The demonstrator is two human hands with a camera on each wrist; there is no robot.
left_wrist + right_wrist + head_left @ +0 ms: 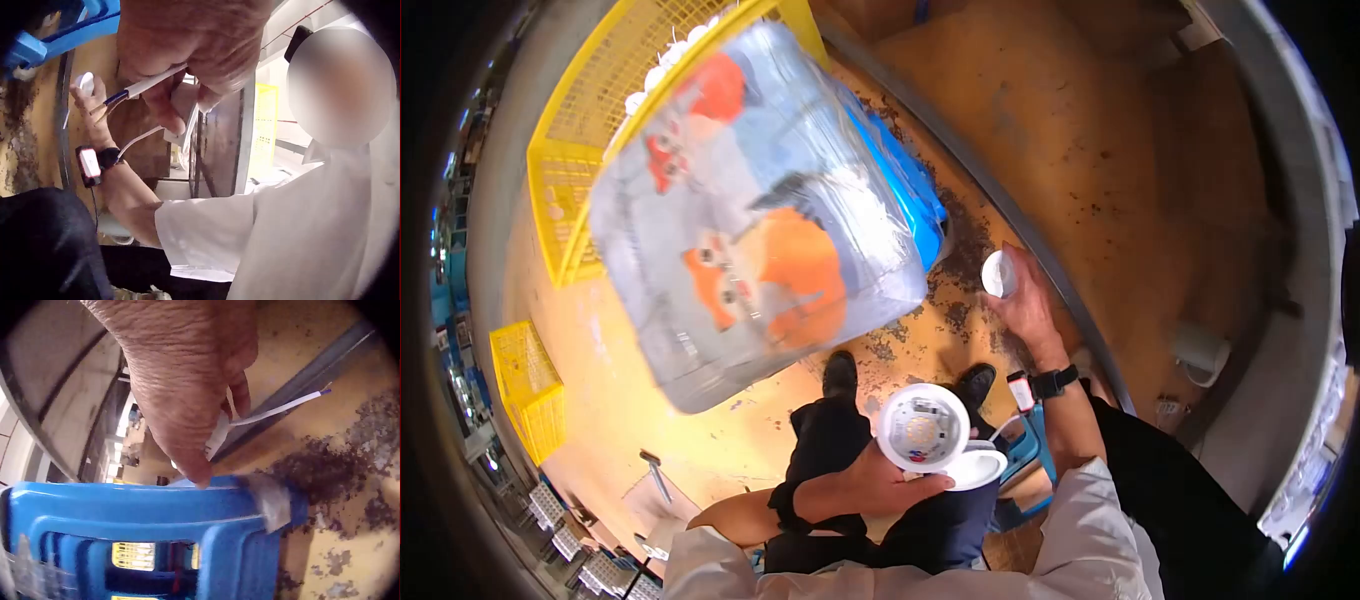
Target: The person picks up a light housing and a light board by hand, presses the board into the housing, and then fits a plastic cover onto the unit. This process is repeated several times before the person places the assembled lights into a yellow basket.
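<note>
In the head view my left hand grips a round white lamp housing with a circuit board inside, and a second white round piece lies beside it. The left wrist view shows my left hand pinching white parts, with a white cable ending in bare wires. Off to the right, my right hand holds a small white round piece. In the right wrist view a white cable sticks out from the piece under my right hand.
A large bag with fox pictures stands against a yellow basket of white pieces. Another yellow basket is at the left. A blue plastic stool is below my right hand. A dark metal rail curves past it.
</note>
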